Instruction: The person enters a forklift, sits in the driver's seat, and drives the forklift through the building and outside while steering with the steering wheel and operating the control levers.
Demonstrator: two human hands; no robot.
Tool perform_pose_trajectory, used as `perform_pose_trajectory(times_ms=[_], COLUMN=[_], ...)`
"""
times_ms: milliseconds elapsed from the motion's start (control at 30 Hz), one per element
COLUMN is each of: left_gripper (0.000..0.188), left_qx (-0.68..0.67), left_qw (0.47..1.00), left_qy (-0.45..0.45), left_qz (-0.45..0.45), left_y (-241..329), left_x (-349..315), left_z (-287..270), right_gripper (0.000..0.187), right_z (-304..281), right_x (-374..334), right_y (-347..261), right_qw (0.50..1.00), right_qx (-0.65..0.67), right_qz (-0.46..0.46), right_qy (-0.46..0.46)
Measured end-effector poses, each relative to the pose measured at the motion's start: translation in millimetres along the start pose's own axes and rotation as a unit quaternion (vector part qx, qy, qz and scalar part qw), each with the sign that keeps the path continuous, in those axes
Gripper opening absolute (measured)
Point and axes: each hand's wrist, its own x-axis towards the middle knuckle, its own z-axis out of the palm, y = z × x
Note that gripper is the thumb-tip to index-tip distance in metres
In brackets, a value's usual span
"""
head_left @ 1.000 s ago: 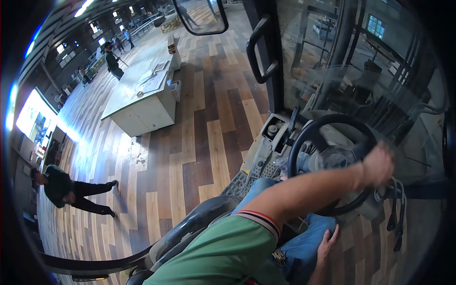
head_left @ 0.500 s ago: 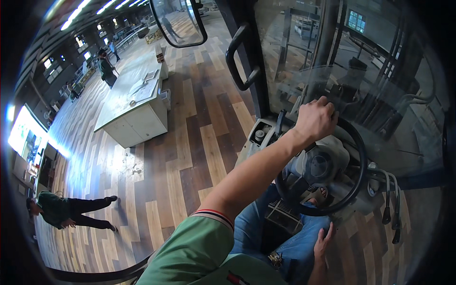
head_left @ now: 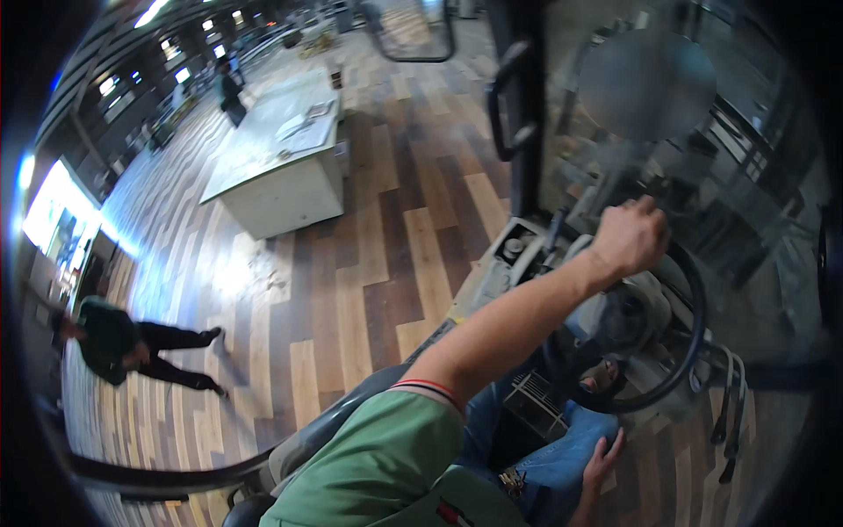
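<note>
My left hand (head_left: 632, 235) is closed around the far rim of a black steering wheel (head_left: 700, 329), with my forearm stretched over the left part of the wheel. Down by my right knee, my right hand (head_left: 601, 460) lies against my blue jeans (head_left: 551, 448), its fingers stretched out and holding nothing. A grey steering column (head_left: 660, 303) stands under the wheel. To the right of it rise two thin bent levers (head_left: 727, 400) with dark knobs. My foot shows partly through the wheel.
A dark cab post (head_left: 518, 114) with a grab handle (head_left: 499, 105) and a mirror (head_left: 408, 31) stand ahead. Beyond the cab is a long white table (head_left: 285, 198) with papers. One person (head_left: 110, 342) stands at left, another (head_left: 230, 92) behind the table. Wood-pattern floor (head_left: 369, 272) spreads around.
The view has swung, so wheel, arm and cab sit farther right and the table higher and to the right. My left hand stays on the wheel, my right by the knee.
</note>
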Motion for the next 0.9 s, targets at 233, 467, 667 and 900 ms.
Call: perform_pose_trajectory(times_ms=[233, 467, 667, 900], left_gripper=[0.019, 0.02, 0.022, 0.024], left_qx=[-0.024, -0.017, -0.032, -0.05], left_qw=[0.997, 0.997, 0.998, 0.998], left_qy=[-0.062, -0.07, -0.048, -0.04], left_qz=[-0.031, -0.031, 0.002, 0.006], left_y=[25.1, 87.1, 131.3, 172.3], left_x=[-29.6, -83.3, -152.5, -248.5], left_z=[-42.9, -104.5, -196.9, -344.1], right_gripper=[0.057, 0.055, 0.053, 0.055], right_z=[3.5, 5.9, 16.3, 50.6], right_x=[-71.4, -211.0, -354.4, -546.6], right_y=[-2.2, -35.7, -69.6, -98.8], right_qw=[1.0, 0.997, 0.996, 0.997], right_qx=[-0.008, -0.072, -0.084, -0.056], right_qz=[0.002, 0.002, 0.022, 0.001], right_qy=[-0.01, 0.012, 0.023, 0.053])
